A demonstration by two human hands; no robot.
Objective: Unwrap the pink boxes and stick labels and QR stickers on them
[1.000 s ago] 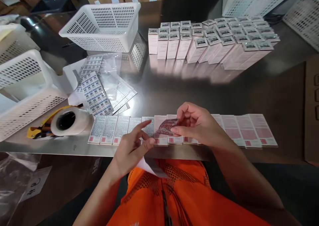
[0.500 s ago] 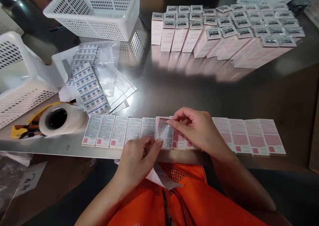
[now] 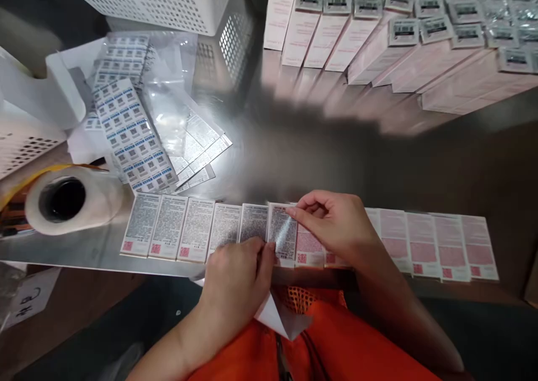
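Note:
Several slim boxes lie flat side by side in a row along the table's front edge. Those on the left, such as the box (image 3: 140,224), bear clear labels with dense black print; those on the right, such as the pink-printed box (image 3: 422,246), show none. Over a box in the middle lies a clear printed label (image 3: 282,230). My left hand (image 3: 239,277) has thumb and forefinger pinched at its lower left corner. At the upper right corner, my right hand (image 3: 334,221) pinches it, other fingers curled. White backing paper (image 3: 279,316) hangs below my left hand.
Upright boxes (image 3: 309,36) stand grouped at the back right. On the left are a tape roll (image 3: 67,199) on a dispenser, a sheet of QR stickers (image 3: 132,134), label sheets (image 3: 202,145) and white baskets (image 3: 168,5).
The view has dipped and come closer to the row. The label lies straighter over the middle box, and both hands keep their pinch at its corners.

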